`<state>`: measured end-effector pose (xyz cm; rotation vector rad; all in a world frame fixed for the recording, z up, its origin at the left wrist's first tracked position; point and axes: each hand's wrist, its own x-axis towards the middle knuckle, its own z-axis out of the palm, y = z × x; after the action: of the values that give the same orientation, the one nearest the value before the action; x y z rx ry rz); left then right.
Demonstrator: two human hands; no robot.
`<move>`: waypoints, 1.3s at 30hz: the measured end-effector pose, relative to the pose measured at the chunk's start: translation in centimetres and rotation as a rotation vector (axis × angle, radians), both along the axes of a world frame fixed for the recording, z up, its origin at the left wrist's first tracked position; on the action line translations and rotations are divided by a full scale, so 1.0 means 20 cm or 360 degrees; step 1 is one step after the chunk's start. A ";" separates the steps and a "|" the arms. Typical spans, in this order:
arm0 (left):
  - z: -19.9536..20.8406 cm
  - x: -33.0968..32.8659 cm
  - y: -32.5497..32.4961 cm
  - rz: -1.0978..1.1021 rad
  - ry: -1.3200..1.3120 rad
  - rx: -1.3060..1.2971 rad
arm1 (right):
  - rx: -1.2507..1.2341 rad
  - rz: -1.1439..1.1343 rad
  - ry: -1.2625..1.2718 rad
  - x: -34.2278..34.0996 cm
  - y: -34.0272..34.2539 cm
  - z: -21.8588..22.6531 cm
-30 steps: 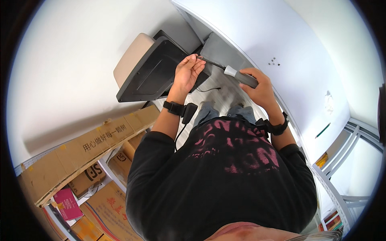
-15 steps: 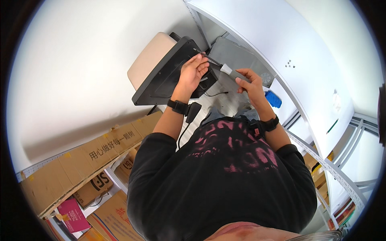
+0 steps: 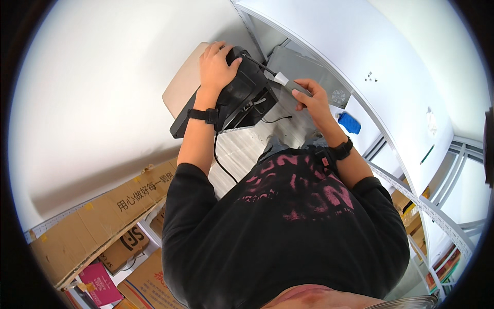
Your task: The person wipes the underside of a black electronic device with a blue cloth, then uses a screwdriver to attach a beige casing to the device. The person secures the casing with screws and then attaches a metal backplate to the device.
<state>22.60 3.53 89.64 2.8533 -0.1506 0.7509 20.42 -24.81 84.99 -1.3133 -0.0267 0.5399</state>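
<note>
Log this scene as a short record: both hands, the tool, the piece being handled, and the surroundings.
Left hand: spread over the edge of the black-and-beige piece
Right hand: holding the screwdriver by its grey end
Tool tip: at the piece's black side, near its upper corner; contact unclear
Piece: beside the white wall
White tabletop: small dark bits, green stick
Past the tabletop edge: blue object
Lower left: cardboard strip, magenta box

A: What does your left grip (image 3: pixel 217 69) hide?
B: Part of the beige-and-black unit (image 3: pixel 184 85).
A: Your screwdriver (image 3: pixel 281 79)?
B: Tip too small to tell if seated.
A: Dark bits (image 3: pixel 375 80) on your worktop (image 3: pixel 393 113)?
B: Too tiny to identify. Bottom edge crops your glasses (image 3: pixel 413 302).
</note>
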 end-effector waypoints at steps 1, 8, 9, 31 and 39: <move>-0.02 0.01 0.01 -0.0021 0.0027 -0.0063 | -0.0010 -0.0003 0.0001 0.00 0.01 0.00; -0.07 0.02 0.02 -0.0012 0.0012 -0.0117 | 0.0005 -0.0055 -0.0058 0.00 0.06 0.01; -0.07 0.02 0.02 -0.0010 0.0002 -0.0121 | -0.0005 -0.0091 -0.0135 -0.01 0.06 0.00; -0.10 0.03 0.04 0.0006 -0.0005 -0.0236 | -0.0423 -0.0349 -0.0144 -0.09 0.12 0.15; -0.09 0.03 0.03 0.0033 0.0064 -0.0186 | -0.0440 -0.0580 -0.0629 -0.12 0.16 0.07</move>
<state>23.23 4.12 87.88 2.7611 -0.0690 0.6819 17.98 -21.65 86.48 -1.6347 -0.0391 -0.0341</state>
